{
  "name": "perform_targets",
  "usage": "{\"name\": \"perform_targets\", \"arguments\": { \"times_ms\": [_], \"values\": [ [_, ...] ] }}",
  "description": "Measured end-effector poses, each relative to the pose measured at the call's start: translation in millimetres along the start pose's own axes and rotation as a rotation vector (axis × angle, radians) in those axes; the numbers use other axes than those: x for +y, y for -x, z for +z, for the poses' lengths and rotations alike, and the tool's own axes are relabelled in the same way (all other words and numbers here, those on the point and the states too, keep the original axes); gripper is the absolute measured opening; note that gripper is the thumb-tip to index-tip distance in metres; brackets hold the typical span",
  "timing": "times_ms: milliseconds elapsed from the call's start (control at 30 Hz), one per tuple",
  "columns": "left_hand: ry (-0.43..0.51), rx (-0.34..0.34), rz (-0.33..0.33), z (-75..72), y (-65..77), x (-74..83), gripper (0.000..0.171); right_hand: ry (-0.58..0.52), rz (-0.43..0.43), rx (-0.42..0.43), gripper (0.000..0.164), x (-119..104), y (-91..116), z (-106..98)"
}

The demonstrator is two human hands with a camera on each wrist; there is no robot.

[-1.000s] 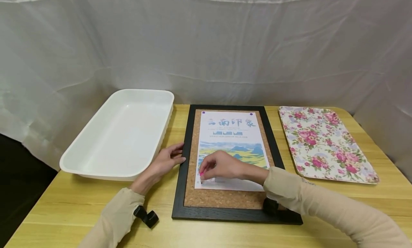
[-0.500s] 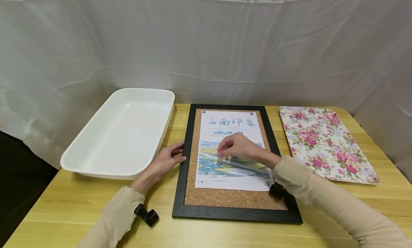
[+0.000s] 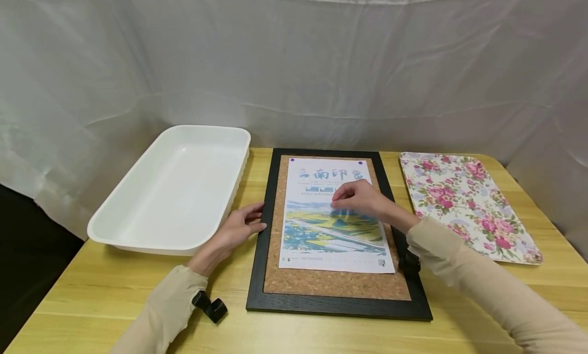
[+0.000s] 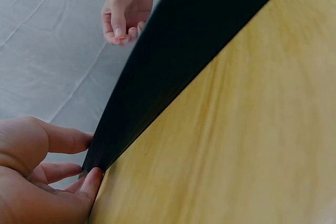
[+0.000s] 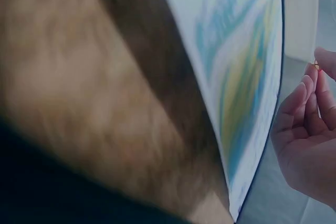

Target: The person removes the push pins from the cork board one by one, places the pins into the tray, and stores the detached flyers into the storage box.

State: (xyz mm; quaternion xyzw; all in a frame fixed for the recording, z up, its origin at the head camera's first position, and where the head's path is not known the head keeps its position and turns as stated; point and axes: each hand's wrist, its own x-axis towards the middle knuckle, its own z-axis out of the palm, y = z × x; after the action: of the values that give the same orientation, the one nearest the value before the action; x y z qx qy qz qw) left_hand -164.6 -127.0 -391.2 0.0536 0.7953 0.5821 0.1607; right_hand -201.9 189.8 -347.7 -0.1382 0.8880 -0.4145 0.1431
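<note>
My right hand (image 3: 360, 198) hovers over the middle of a poster (image 3: 317, 241), thumb and fingertips pinching a small red thumbtack (image 5: 316, 67) with a thin metallic pin. In the head view the fingers mostly hide this tack. The poster, a printed landscape with blue lettering, lies on a black-framed cork board (image 3: 337, 285). Purple tacks sit at its upper left corner (image 3: 292, 160) and upper right corner (image 3: 360, 163); no tack shows at the lower corners. With relaxed fingers, my left hand (image 3: 236, 231) rests against the board's left edge, fingertips and thumb touching the black frame (image 4: 147, 77).
A deep white plastic tray (image 3: 165, 190) stands left of the board, close to my left forearm. On the right lies a flat floral tray (image 3: 468, 206). Everything is on a wooden table (image 3: 115, 303), with a pale curtain (image 3: 312, 68) behind.
My right hand has lifted from the poster's lower left corner and moved up and right with the tack, uncovering that corner. The left hand has stayed at the frame.
</note>
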Motion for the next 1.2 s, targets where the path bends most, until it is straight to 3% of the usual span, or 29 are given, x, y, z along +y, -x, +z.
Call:
{"name": "perform_targets", "arguments": {
  "times_ms": [600, 1200],
  "values": [
    [0.005, 0.005, -0.012, 0.9, -1.2, 0.0, 0.061, -0.018, 0.105, 0.214, 0.034, 28, -6, -61],
    [0.009, 0.005, -0.014, 1.0, -1.4, -0.8, 0.063, -0.034, 0.15, 0.311, 0.047, 55, -1, -107]
  ]
}}
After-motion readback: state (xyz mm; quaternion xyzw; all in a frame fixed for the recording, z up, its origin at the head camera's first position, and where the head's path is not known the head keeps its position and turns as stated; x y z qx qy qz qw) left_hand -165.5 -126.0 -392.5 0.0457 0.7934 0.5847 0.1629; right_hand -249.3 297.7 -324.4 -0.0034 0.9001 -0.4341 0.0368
